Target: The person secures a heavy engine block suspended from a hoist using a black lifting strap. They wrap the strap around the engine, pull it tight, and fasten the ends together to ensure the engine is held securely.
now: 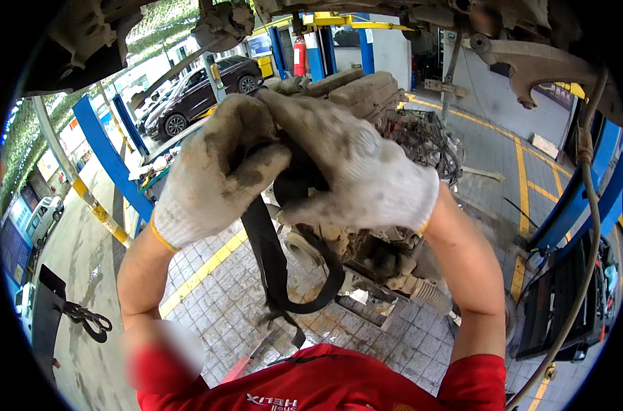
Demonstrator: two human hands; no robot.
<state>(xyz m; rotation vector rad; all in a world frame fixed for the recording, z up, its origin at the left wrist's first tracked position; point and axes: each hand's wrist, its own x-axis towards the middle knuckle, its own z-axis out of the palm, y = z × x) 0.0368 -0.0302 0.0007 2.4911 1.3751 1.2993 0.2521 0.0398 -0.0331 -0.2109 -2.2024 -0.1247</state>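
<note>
Black strap [266, 246], one: pinched between gloved left hand [212, 175] and right hand [356, 168], fingers curled, apparently bearing its weight; slack length loops below, before engine [366, 94].

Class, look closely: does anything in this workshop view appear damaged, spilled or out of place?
The black strap hanging below the left hand and right hand looks ragged at its lower end, possibly frayed.

A black strap [265, 250] is held between the gloved left hand [212, 175] and the gloved right hand [363, 168] beneath a vehicle underside [85, 44]; beyond, a grimy engine [366, 94] and a parked dark car [202, 92] are seen, with tiled floor [219, 308] shown below
</note>
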